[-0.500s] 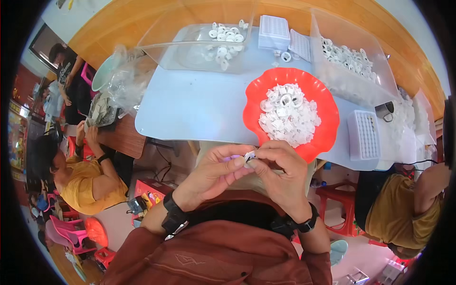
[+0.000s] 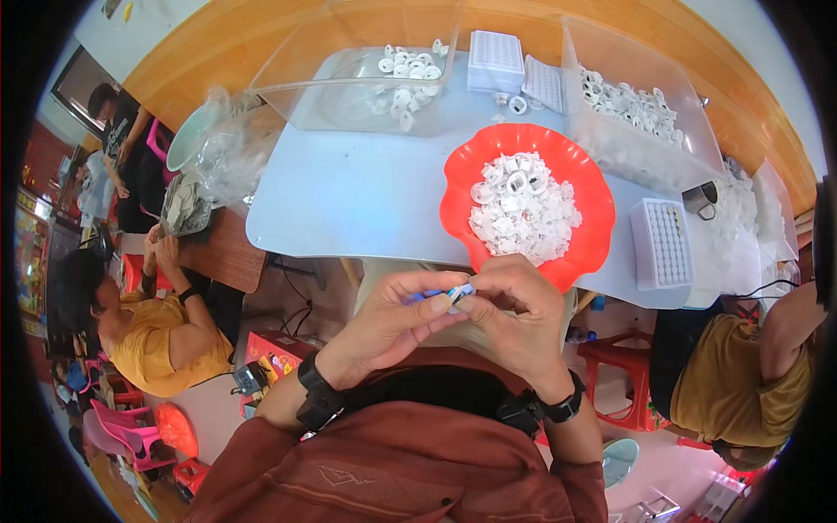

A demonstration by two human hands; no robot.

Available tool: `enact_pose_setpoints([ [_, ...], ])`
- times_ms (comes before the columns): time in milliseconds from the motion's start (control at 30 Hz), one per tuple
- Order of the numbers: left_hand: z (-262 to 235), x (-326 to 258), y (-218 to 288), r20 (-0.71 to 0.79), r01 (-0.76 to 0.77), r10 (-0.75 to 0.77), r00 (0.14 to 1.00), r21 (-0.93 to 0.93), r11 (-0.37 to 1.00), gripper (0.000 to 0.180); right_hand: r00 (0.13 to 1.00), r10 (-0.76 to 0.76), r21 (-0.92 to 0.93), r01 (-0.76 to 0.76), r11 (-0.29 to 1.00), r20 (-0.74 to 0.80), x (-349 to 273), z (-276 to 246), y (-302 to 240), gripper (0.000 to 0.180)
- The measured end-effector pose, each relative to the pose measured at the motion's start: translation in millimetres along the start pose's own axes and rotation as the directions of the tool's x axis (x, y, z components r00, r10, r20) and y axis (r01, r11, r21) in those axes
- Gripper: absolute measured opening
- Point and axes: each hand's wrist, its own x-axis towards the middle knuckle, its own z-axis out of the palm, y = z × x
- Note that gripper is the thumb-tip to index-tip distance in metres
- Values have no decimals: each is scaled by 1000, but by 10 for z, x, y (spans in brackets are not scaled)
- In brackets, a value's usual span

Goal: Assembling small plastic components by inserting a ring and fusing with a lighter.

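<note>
From where I stand, the person's 2 hands meet just off the near edge of the pale blue tabletop [image 2: 366, 192], over the lap, with 1 small white piece [image 2: 459, 294] between them. The left hand [image 2: 379, 322] pinches it from the left, thumb against fingers; the right hand [image 2: 519, 309] closes on it from the other side, so each grip is grasping the same piece. Its long axis seems to slant, the upper end leaning toward the right hand, though the fingertips cover much of it and I cannot tell its full shape. The red bowl [image 2: 458, 192] with the wavy rim sits at the near edge, right of the middle, heaped with small white parts [image 2: 536, 231]; it lies beyond the piece and to its right, and the right hand is the nearer, its knuckles overlapping the rim in my view. A white tray stack [image 2: 663, 244] stands by the near right corner, and 2 clear bins, a left bin [image 2: 331, 109] and a right bin [image 2: 610, 148], stand toward the far edge.
</note>
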Motion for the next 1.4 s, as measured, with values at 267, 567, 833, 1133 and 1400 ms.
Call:
enact_pose_setpoints([
  [267,12,-60,-14,5,17,-17,1000,-7,1000,31,999,30,18,-30,999,31,-62,-8,-12,23],
  [567,-54,-72,-86,1,12,-12,1000,2,1000,30,994,-86,-224,99,970,66,-116,-20,-62,26],
  [833,-18,-69,-116,-49,-36,41,998,103,994,28,988,-142,-252,154,955,62,-112,-48,-64,25],
  [1133,23,-82,-135,-34,-145,171,985,380,913,25,967,-245,-299,255,919,72,-146,-48,-47,23],
  [1400,64,-43,-157,58,-248,255,965,512,822,28,930,-368,-331,344,879,-9,-129,-12,-69,28],
])
